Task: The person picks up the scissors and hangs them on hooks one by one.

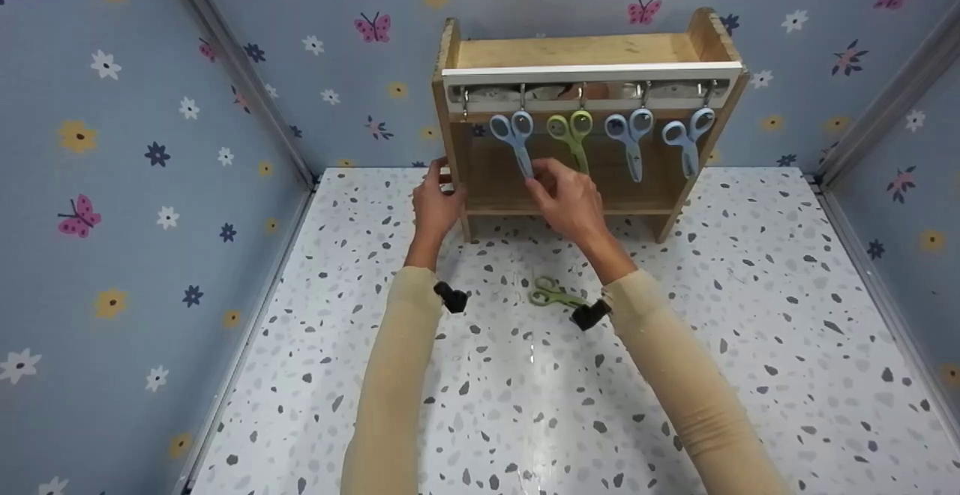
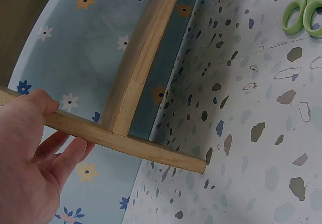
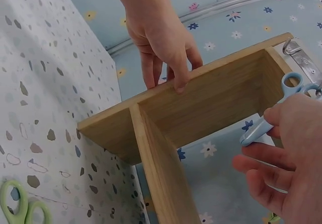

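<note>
A small wooden rack (image 1: pixel 570 51) has a row of metal hooks along its front rail, with scissors hanging by their handle loops. My left hand (image 1: pixel 437 206) grips the rack's left side panel (image 2: pixel 166 153), thumb on one face and fingers on the other. My right hand (image 1: pixel 568 199) pinches the leftmost pair of blue scissors (image 3: pixel 259 132) near its blade end; one of its loops is at a hook. Beside it hang green scissors (image 1: pixel 571 131) and two more blue pairs, the nearer blue scissors (image 1: pixel 632 139) and the far-right blue scissors (image 1: pixel 688 139).
Another pair of green scissors (image 1: pixel 551 294) lies on the speckled white tabletop (image 1: pixel 525 405) in front of the rack, close to the right wrist camera. The leftmost hook (image 1: pixel 465 101) bears no scissors. Blue flowered panels (image 1: pixel 150 180) stand at the back and both sides.
</note>
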Demonstrator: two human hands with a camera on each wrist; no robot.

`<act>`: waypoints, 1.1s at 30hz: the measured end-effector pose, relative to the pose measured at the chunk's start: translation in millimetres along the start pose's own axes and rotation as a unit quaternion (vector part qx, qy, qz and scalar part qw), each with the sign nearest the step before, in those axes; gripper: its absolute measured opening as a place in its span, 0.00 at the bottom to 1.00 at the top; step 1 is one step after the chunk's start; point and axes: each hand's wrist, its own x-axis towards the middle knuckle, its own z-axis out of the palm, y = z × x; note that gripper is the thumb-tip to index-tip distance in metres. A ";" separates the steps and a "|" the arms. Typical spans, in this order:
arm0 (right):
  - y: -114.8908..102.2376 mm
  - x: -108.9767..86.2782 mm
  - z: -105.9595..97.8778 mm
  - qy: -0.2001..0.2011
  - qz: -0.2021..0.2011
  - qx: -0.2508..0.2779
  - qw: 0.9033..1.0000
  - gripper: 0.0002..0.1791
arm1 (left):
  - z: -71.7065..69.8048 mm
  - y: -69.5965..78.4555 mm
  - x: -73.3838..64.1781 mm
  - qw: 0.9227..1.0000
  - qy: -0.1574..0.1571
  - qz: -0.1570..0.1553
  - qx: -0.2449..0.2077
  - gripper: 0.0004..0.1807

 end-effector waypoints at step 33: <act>6.8 -10.8 5.2 -0.013 0.023 -0.002 1.000 0.26 | 1.1 -0.5 0.0 1.000 -0.001 -0.001 -0.011 0.31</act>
